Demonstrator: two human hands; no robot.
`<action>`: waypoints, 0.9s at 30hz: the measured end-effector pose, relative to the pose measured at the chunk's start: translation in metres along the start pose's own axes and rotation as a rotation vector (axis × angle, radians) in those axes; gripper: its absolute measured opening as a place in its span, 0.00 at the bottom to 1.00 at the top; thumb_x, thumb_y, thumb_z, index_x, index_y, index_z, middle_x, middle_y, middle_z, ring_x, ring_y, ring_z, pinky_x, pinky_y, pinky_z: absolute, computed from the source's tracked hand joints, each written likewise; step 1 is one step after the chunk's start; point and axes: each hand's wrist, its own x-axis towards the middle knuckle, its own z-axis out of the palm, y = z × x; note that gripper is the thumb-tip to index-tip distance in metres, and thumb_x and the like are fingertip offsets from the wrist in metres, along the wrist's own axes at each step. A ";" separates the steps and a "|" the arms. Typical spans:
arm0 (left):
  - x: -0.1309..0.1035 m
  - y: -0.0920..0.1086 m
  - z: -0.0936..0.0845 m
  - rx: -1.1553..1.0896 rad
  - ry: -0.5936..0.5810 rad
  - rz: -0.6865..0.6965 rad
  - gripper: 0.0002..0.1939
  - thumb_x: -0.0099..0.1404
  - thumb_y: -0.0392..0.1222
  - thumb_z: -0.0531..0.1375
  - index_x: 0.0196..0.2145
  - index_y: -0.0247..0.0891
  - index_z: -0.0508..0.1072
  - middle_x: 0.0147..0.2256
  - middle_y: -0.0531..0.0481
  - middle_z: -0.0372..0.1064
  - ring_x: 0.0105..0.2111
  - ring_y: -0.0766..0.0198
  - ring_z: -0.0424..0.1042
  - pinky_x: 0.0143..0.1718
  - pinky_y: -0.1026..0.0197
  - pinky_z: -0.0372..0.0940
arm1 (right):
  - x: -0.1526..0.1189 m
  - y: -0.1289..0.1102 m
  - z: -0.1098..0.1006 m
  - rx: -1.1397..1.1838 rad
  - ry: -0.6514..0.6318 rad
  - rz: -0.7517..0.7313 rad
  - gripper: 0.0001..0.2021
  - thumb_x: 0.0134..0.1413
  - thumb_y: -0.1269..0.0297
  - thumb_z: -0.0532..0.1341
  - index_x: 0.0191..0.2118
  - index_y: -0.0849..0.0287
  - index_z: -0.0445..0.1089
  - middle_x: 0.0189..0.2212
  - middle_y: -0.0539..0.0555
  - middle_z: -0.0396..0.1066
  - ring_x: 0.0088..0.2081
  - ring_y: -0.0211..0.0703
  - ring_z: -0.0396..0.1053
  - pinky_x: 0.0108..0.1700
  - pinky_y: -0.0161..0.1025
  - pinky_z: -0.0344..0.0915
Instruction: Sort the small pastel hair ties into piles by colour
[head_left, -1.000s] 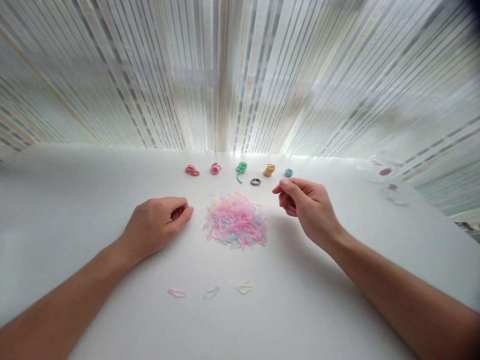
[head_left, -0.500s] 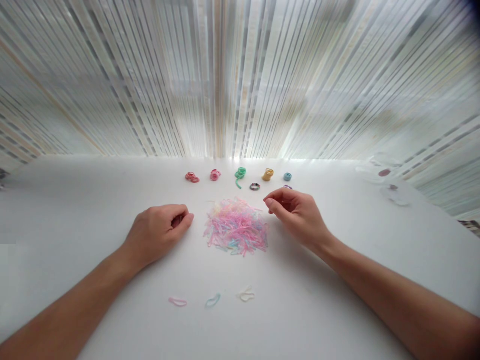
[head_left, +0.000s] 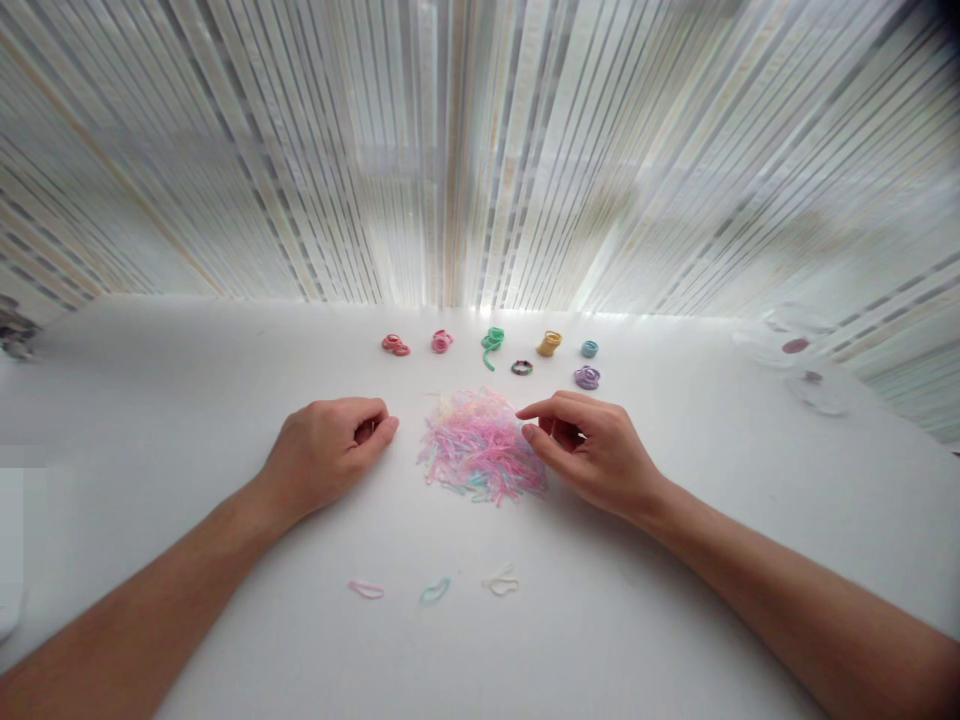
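A loose pile of thin pastel rubber bands (head_left: pixel 480 450), mostly pink with pale yellow and blue, lies between my hands on the white table. My right hand (head_left: pixel 592 440) is at the pile's right edge, thumb and index fingertip slightly apart, with nothing seen between them. My left hand (head_left: pixel 330 450) rests on the table left of the pile, fingers curled against the thumb; nothing shows in it. Nearer to me lie a pink band (head_left: pixel 366 590), a light blue band (head_left: pixel 435 590) and some cream bands (head_left: pixel 501 581), set apart in a row.
Behind the pile stand coiled bundles: red (head_left: pixel 395 345), pink (head_left: pixel 442 342), green (head_left: pixel 493 340), yellow (head_left: pixel 549 344), blue (head_left: pixel 589 349) and purple (head_left: pixel 587 377). A dark multicoloured ring (head_left: pixel 522 368) lies among them. Clear plastic containers (head_left: pixel 817 390) sit at right. A striped curtain (head_left: pixel 450 150) hangs behind.
My right hand has moved left to the pile's edge, and its thumb and index finger have parted. The purple bundle has come into full sight. My left hand keeps its curled pose.
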 end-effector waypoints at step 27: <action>0.000 -0.001 0.001 -0.028 0.001 -0.017 0.19 0.69 0.53 0.52 0.25 0.40 0.63 0.23 0.53 0.64 0.26 0.65 0.59 0.32 0.58 0.49 | -0.003 0.002 0.002 -0.034 0.042 -0.212 0.06 0.63 0.71 0.63 0.40 0.63 0.80 0.26 0.49 0.68 0.21 0.31 0.57 0.25 0.33 0.56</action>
